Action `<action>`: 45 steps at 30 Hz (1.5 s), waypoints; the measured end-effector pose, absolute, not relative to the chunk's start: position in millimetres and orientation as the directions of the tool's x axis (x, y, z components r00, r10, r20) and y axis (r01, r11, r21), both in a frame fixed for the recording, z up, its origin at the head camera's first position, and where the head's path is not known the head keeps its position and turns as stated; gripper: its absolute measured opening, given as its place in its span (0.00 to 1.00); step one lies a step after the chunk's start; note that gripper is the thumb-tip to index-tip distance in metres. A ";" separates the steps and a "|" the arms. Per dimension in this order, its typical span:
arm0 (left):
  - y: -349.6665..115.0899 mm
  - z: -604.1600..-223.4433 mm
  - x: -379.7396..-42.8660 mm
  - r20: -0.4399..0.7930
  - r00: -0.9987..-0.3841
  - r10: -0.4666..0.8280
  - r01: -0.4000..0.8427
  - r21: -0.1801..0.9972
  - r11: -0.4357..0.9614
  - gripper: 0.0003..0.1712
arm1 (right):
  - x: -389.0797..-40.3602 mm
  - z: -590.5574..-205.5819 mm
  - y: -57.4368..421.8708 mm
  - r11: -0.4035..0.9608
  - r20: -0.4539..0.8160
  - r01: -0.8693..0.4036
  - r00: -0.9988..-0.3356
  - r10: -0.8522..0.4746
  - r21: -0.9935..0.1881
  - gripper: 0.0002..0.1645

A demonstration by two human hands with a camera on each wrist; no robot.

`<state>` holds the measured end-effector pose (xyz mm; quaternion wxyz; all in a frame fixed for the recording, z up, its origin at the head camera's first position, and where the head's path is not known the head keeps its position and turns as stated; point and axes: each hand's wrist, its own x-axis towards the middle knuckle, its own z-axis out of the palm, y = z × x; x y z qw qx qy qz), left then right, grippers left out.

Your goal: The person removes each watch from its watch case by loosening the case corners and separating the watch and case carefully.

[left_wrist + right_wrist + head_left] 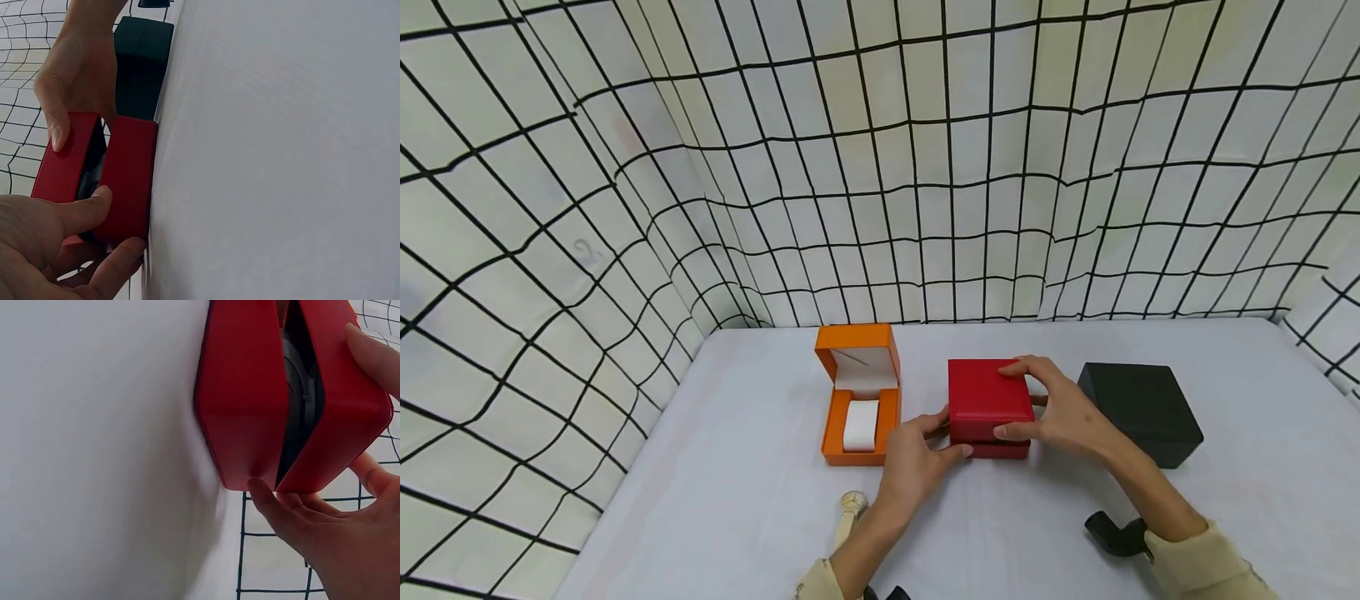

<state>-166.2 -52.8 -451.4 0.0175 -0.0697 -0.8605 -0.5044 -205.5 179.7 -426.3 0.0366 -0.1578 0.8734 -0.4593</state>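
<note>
A red watch box [988, 408] stands on the white table, its lid raised a little from the base. Through the gap in the right wrist view shows a dark grey curved thing [300, 387], partly hidden. My left hand [916, 465] grips the lower part at its left side, thumb on the front. Over at the right, my right hand [1060, 408] holds the lid [65, 156] between thumb and fingers; in the right wrist view one fingertip touches the base [244, 394].
Left of the red box an orange watch box [835, 417] stands open with a white cushion [861, 426] inside. A dark green-black box [1138, 408] is at the right. A cream-strapped watch [853, 502] lies beside my left forearm. Black-gridded netting [925, 200] borders the table.
</note>
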 end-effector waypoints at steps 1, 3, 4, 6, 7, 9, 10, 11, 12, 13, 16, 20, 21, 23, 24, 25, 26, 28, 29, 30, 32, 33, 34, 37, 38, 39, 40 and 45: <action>-53.4 -451.6 -166.3 0.105 -0.989 0.101 0.141 0.865 0.482 0.35 | -206.4 -425.7 179.0 0.530 0.071 -0.232 -0.949 -0.306 -0.815 0.47; -54.2 -451.0 -166.5 0.104 -0.990 0.094 0.136 0.865 0.483 0.35 | -207.9 -423.8 177.8 0.534 0.057 -0.220 -0.951 -0.304 -0.817 0.47; -54.6 -450.9 -166.4 0.103 -0.990 0.091 0.135 0.864 0.486 0.35 | -208.7 -423.0 177.6 0.534 0.053 -0.217 -0.951 -0.305 -0.817 0.47; -55.1 -449.8 -166.2 0.098 -0.991 0.088 0.129 0.863 0.489 0.35 | -209.6 -421.0 177.6 0.536 0.053 -0.222 -0.949 -0.312 -0.815 0.46; -55.2 -449.3 -166.2 0.096 -0.992 0.086 0.126 0.862 0.491 0.35 | -209.8 -419.8 177.8 0.536 0.051 -0.221 -0.948 -0.314 -0.815 0.46; -54.6 -448.2 -166.3 0.092 -0.993 0.078 0.118 0.862 0.494 0.35 | -209.8 -417.4 178.2 0.536 0.056 -0.230 -0.945 -0.321 -0.812 0.46; -54.3 -447.9 -166.4 0.090 -0.993 0.075 0.115 0.862 0.494 0.35 | -210.0 -416.6 178.6 0.537 0.057 -0.233 -0.945 -0.323 -0.811 0.46; -53.8 -447.4 -166.5 0.086 -0.994 0.073 0.111 0.863 0.492 0.35 | -209.6 -415.7 178.9 0.538 0.059 -0.235 -0.944 -0.324 -0.810 0.46; -53.4 -447.2 -166.5 0.083 -0.994 0.072 0.108 0.864 0.492 0.35 | -209.2 -415.2 179.2 0.540 0.059 -0.235 -0.945 -0.323 -0.808 0.46; -53.2 -447.0 -166.6 0.080 -0.994 0.070 0.104 0.863 0.494 0.35 | -209.0 -414.8 179.3 0.540 0.058 -0.233 -0.945 -0.321 -0.809 0.46; -53.0 -447.1 -166.3 0.070 -0.995 0.068 0.095 0.863 0.496 0.35 | -208.7 -414.1 179.4 0.547 0.052 -0.224 -0.949 -0.312 -0.807 0.46; -52.8 -446.9 -166.0 0.071 -0.995 0.063 0.093 0.860 0.502 0.35 | -210.4 -412.4 179.7 0.554 0.040 -0.210 -0.952 -0.302 -0.806 0.46; -53.0 -446.8 -166.0 0.071 -0.996 0.062 0.092 0.859 0.504 0.35 | -211.1 -411.6 179.7 0.557 0.035 -0.204 -0.953 -0.300 -0.805 0.46; -53.6 -446.5 -166.3 0.071 -0.995 0.066 0.094 0.858 0.505 0.35 | -212.7 -409.9 179.9 0.562 0.020 -0.189 -0.956 -0.292 -0.805 0.45; -53.7 -446.5 -166.6 0.070 -0.995 0.070 0.096 0.858 0.504 0.35 | -213.4 -409.2 180.3 0.564 0.010 -0.178 -0.958 -0.288 -0.806 0.45; -53.8 -446.5 -166.9 0.070 -0.995 0.074 0.098 0.859 0.502 0.35 | -214.0 -408.5 180.6 0.562 0.000 -0.168 -0.958 -0.286 -0.810 0.45; -53.7 -446.8 -167.2 0.069 -0.995 0.078 0.098 0.860 0.500 0.35 | -214.5 -407.9 181.0 0.559 -0.008 -0.159 -0.958 -0.286 -0.814 0.45; -53.3 -447.0 -167.8 0.067 -0.994 0.085 0.101 0.862 0.497 0.35 | -215.4 -407.3 181.9 0.547 -0.022 -0.144 -0.958 -0.286 -0.824 0.45; -53.0 -447.0 -168.0 0.066 -0.994 0.087 0.101 0.862 0.497 0.35 | -215.8 -407.5 182.4 0.542 -0.029 -0.136 -0.958 -0.285 -0.830 0.45; -52.6 -447.0 -168.1 0.062 -0.995 0.084 0.096 0.862 0.498 0.35 | -216.1 -407.6 182.9 0.535 -0.034 -0.131 -0.957 -0.287 -0.834 0.45; -53.2 -446.7 -167.7 0.056 -0.995 0.078 0.088 0.858 0.506 0.34 | -216.8 -407.6 182.2 0.525 -0.043 -0.123 -0.956 -0.292 -0.842 0.45; -53.5 -446.5 -167.6 0.054 -0.996 0.075 0.085 0.856 0.510 0.34 | -217.1 -407.7 181.9 0.525 -0.046 -0.119 -0.956 -0.291 -0.843 0.45; -53.7 -446.1 -167.4 0.053 -0.996 0.072 0.083 0.853 0.515 0.34 | -217.5 -407.9 181.7 0.524 -0.048 -0.117 -0.956 -0.291 -0.843 0.45; -53.7 -445.5 -167.1 0.062 -0.995 0.072 0.091 0.849 0.520 0.34 | -218.5 -407.5 181.5 0.529 -0.048 -0.118 -0.956 -0.289 -0.840 0.45; -53.5 -445.4 -167.0 0.068 -0.995 0.073 0.096 0.848 0.521 0.34 | -218.9 -407.2 181.6 0.532 -0.047 -0.119 -0.956 -0.289 -0.839 0.45; -53.2 -445.1 -167.0 0.075 -0.994 0.073 0.102 0.848 0.520 0.34 | -219.2 -406.8 181.8 0.533 -0.045 -0.122 -0.956 -0.290 -0.837 0.45; -52.9 -444.8 -167.1 0.082 -0.994 0.074 0.109 0.848 0.519 0.34 | -219.6 -406.3 182.2 0.533 -0.045 -0.123 -0.955 -0.292 -0.837 0.45; -53.3 -445.0 -168.0 0.090 -0.993 0.078 0.118 0.847 0.519 0.33 | -222.1 -403.0 183.6 0.526 -0.054 -0.120 -0.951 -0.303 -0.842 0.43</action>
